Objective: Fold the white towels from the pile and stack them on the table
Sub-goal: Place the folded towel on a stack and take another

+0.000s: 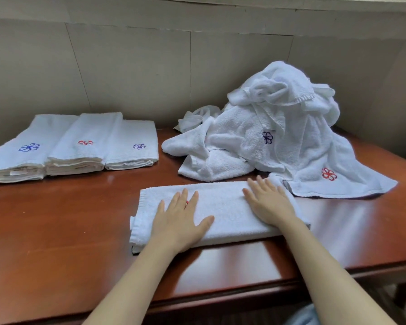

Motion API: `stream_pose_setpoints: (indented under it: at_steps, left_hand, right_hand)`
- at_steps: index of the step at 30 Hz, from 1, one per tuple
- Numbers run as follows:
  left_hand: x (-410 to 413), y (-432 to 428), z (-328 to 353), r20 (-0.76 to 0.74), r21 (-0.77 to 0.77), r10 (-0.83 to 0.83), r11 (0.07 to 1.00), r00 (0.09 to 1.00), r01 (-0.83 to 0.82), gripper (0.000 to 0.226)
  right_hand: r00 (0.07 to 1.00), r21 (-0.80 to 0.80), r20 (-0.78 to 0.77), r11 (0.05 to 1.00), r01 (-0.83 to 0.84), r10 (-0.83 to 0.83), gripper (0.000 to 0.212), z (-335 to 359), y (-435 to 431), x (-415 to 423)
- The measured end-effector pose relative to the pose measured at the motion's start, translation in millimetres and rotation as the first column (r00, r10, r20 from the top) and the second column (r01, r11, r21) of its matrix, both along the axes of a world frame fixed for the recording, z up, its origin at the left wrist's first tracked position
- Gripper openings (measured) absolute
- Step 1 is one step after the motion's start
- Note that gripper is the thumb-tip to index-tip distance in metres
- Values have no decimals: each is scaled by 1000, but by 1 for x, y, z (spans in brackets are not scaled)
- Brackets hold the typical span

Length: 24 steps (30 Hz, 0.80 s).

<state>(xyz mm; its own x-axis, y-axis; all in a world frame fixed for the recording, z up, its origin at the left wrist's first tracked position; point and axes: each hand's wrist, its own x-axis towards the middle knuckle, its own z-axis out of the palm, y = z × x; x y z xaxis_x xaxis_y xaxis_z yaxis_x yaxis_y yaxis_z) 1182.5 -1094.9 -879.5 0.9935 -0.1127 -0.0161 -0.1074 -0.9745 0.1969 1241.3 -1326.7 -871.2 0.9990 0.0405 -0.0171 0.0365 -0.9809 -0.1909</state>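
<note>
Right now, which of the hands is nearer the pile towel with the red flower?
Right. The right hand lies on the right end of the folded towel, beside the red-flower towel; the left hand presses its left part, farther off.

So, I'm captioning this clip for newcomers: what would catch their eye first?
The left hand and right hand lie flat on a folded towel at the front of the table. Behind it on the right rises a rumpled towel pile; three folded stacks sit at the far left.
</note>
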Motion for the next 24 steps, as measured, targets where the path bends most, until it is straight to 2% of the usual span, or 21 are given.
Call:
stream_pose_setpoints:
  at_steps: [5, 9, 12, 14, 16, 18, 20, 22, 23, 24]
  left_hand:
    - [14, 13, 6, -74, -23, 64, 998, 995, -66, 75]
    - [28, 52, 17, -101, -92, 165, 980, 981, -174, 61]
    - [30, 74, 27, -64, -107, 213, 970, 975, -219, 46]
    - [28, 84, 38, -174, -169, 192, 960, 966, -222, 30]
    - [19, 91, 50, -327, -271, 127, 937, 936, -222, 22]
    - [7, 94, 58, -443, -302, 57, 930, 895, -209, 18]
    - [-1, 94, 58, -445, -358, 10, 914, 896, -188, 14]
    - [-5, 92, 55, -398, -476, -32, 861, 917, -177, 27]
    - [-7, 90, 55, -394, -523, -53, 834, 918, -177, 37]
    - [-9, 89, 55, -406, -555, -79, 813, 910, -177, 45]
  right_hand:
    - [971, 56, 158, 983, 173, -180, 58, 2, -5, 1]
    - [925, 127, 265, 961, 246, -272, 38, 15, -3, -17]
    - [865, 199, 222, 890, 411, -450, 37, 28, -6, -41]
    - [846, 182, 160, 857, 482, -509, 40, 32, -10, -57]
    - [855, 165, 74, 852, 496, -513, 39, 34, -9, -67]
    - [858, 187, 4, 844, 503, -513, 39, 35, -6, -70]
    - [855, 271, -14, 822, 502, -518, 41, 36, 0, -70]
    - [855, 440, -9, 766, 468, -518, 53, 34, 6, -68]
    - [854, 546, -17, 710, 444, -520, 61, 33, 10, -67]
    - [843, 661, -47, 616, 428, -535, 70, 31, 14, -66]
